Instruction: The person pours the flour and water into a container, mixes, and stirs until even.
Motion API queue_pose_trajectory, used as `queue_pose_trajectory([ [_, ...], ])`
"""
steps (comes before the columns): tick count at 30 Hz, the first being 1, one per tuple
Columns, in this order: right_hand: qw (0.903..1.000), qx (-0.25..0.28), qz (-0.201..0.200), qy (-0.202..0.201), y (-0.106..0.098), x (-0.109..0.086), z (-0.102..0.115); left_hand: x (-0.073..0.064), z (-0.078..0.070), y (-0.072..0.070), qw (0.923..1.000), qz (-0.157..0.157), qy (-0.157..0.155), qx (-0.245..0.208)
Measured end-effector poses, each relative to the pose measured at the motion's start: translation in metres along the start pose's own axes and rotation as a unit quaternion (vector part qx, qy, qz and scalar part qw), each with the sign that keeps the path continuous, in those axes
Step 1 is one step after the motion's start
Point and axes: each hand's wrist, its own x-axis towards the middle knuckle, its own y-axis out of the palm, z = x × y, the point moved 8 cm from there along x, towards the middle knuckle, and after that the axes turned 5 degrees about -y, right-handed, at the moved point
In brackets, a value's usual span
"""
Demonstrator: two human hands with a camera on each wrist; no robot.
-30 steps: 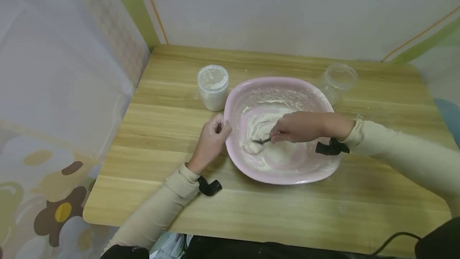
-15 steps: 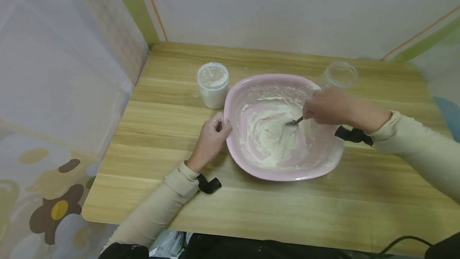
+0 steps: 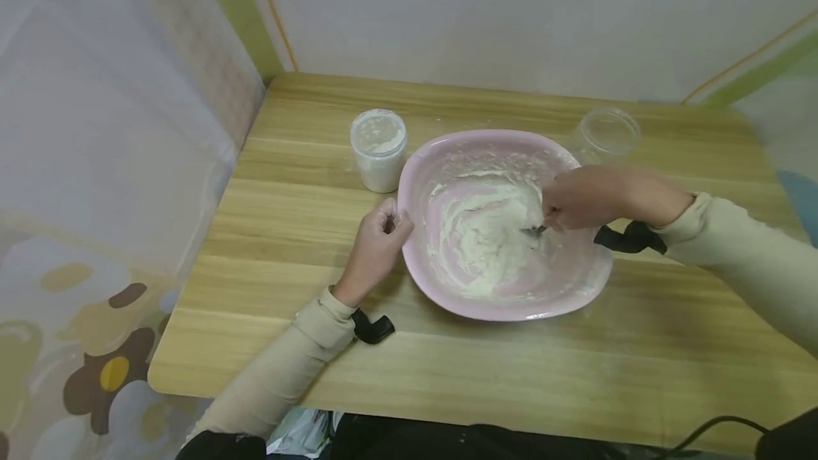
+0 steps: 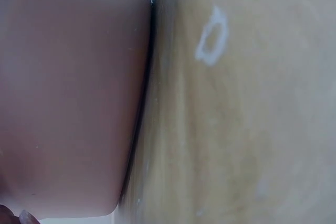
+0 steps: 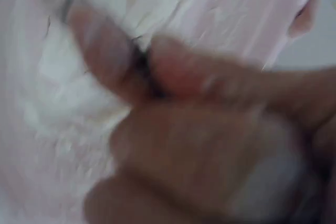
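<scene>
A pink basin (image 3: 505, 313) stands on the wooden table, with wet, pale dough-like mix (image 3: 488, 233) smeared over its floor and walls. My left hand (image 3: 377, 243) pinches the basin's left rim between thumb and curled fingers. Over the right half of the basin, my right hand (image 3: 584, 197) grips a thin-handled metal utensil (image 3: 533, 231), its head down at the mix. In the right wrist view thumb and forefinger pinch the handle, but blur hides what kind of head it has. The left wrist view shows the basin's outer wall (image 4: 73, 93) close up.
A clear jar of white powder (image 3: 380, 155) stands beyond the basin's left end. An empty clear jar (image 3: 607, 135) is behind its right end. White specks and a ring-shaped smear (image 4: 212, 36) mark the wooden tabletop (image 3: 268, 233). A dark cable (image 3: 716, 421) crosses the front right edge.
My right hand has swept the utensil from the basin's left side to its right, then slightly lower. The lump of mix at the left has been spread. My left hand keeps its grip on the rim.
</scene>
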Motion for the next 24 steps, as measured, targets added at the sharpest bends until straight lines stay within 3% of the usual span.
queue_pose_trajectory([
  [4, 0.9917, 0.104, 0.043, -0.062, 0.010, 0.011, 0.022, 0.000, 0.000, -0.001, 1.0000, -0.005, 0.001, 0.000],
  [7, 0.9884, 0.124, 0.016, -0.086, 0.009, 0.018, 0.032, 0.000, 0.000, 0.001, 1.0000, -0.002, 0.004, 0.002],
  [10, 0.9927, 0.050, -0.064, -0.089, -0.007, 0.017, 0.032, 0.001, 0.000, 0.002, 1.0000, 0.005, 0.006, -0.002],
  [14, 0.9846, -0.073, -0.144, -0.066, -0.037, 0.007, 0.021, 0.001, 0.001, 0.005, 0.9999, 0.014, 0.006, -0.007],
  [20, 0.9712, -0.167, -0.170, 0.004, -0.060, -0.002, 0.002, 0.000, 0.001, 0.007, 0.9992, 0.039, -0.008, -0.001],
  [24, 0.9489, -0.260, -0.177, -0.024, -0.057, 0.002, 0.002, 0.000, 0.001, 0.008, 0.9970, 0.073, -0.024, 0.004],
])
